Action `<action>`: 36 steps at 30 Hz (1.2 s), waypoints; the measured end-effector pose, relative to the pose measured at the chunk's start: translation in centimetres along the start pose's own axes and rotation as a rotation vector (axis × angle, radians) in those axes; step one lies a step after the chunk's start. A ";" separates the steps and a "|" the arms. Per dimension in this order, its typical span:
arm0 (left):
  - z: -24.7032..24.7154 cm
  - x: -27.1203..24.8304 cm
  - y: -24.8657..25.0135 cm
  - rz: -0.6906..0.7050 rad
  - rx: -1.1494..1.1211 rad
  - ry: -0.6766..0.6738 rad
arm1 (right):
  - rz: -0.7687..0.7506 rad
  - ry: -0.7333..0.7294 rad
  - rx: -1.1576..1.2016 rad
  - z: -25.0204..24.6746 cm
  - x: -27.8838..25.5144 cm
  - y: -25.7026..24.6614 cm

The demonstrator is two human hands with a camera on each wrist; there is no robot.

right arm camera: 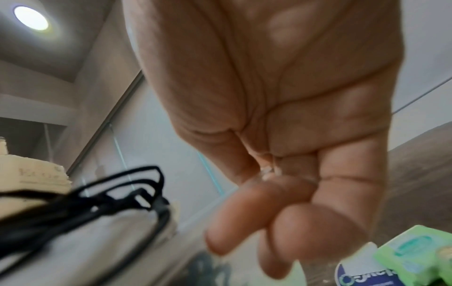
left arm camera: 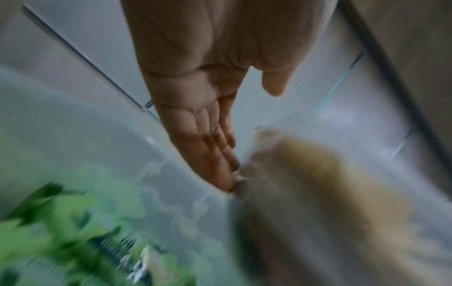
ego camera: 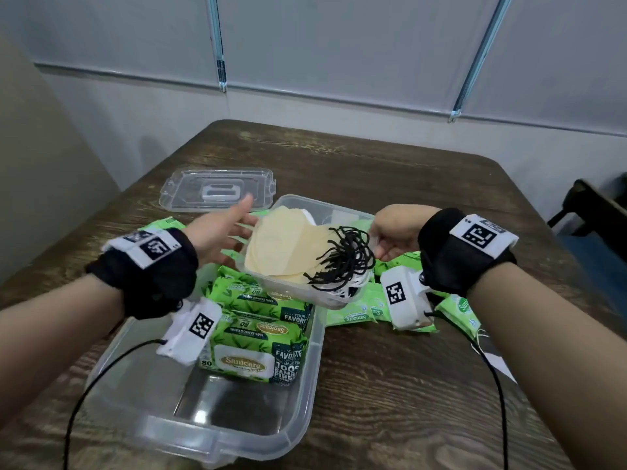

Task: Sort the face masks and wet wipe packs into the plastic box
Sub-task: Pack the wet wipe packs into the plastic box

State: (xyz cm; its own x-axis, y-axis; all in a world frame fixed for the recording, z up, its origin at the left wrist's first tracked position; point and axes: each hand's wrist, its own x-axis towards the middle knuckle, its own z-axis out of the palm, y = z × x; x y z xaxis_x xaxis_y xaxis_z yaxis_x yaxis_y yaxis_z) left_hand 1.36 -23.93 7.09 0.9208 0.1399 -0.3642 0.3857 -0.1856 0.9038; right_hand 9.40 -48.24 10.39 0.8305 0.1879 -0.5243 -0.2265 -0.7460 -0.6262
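Observation:
A small clear tray point(ego camera: 303, 200) hangs tilted over the far end of the big plastic box point(ego camera: 307, 378). It holds a stack of cream face masks point(ego camera: 285, 247) with black ear loops point(ego camera: 346, 259) and white masks underneath. My right hand point(ego camera: 395, 232) grips the tray's right rim with curled fingers point(right arm camera: 244, 228). My left hand point(ego camera: 224, 228) is flat and open, and its fingertips point(left arm camera: 227, 183) touch the tray's left corner by the masks point(left arm camera: 318, 174). Two large green wet wipe packs point(ego camera: 258, 347) lie inside the big box.
The box's clear lid point(ego camera: 217, 193) lies on the wooden table point(ego camera: 407, 385) at the back left. Several small green wipe packs point(ego camera: 356, 313) lie scattered on the table under and beside the tray. A dark chair point(ego camera: 590, 205) stands off the right edge.

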 end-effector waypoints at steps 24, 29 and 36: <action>-1.5 4.7 -3.5 -0.059 0.638 0.275 | -0.176 0.108 -0.054 11.0 2.9 3.2; -2.6 3.3 -2.4 -0.090 1.082 -0.046 | -0.191 0.117 -0.028 11.7 2.9 3.5; -0.9 3.5 -2.7 -0.175 1.213 -0.197 | -0.164 0.156 -0.020 11.9 3.5 3.7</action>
State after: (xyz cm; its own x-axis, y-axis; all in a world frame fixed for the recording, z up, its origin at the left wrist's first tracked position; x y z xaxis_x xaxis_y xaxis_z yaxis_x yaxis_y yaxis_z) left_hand 3.45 -22.05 3.63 0.8038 0.1244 -0.5817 0.2132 -0.9732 0.0865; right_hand 5.46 -42.73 -0.63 0.9245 0.2074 -0.3198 -0.0734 -0.7263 -0.6834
